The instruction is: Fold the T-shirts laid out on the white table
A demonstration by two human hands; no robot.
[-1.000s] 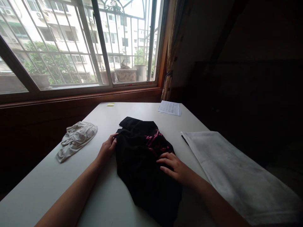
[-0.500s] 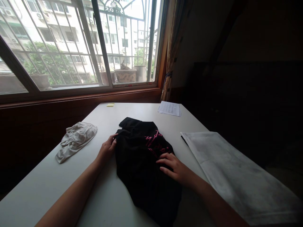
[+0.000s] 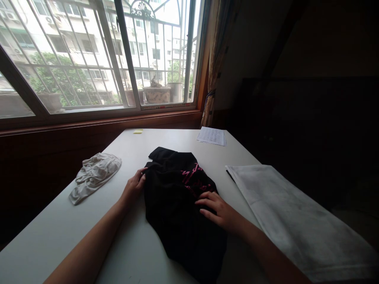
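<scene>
A black garment (image 3: 177, 213) with pink lettering lies crumpled down the middle of the white table (image 3: 130, 244). My left hand (image 3: 134, 185) is at the garment's upper left edge, its fingertips curled against the cloth and closed on it. On the right part of the garment, just below the lettering, rests my right hand (image 3: 217, 209), palm down with the fingers spread, touching the fabric without gripping it.
To the left lies a crumpled off-white cloth (image 3: 96, 173). A large grey-white cloth (image 3: 290, 213) covers the table's right side. At the far edge are printed papers (image 3: 211, 135) and a yellow note (image 3: 138, 131), below a barred window (image 3: 156, 59).
</scene>
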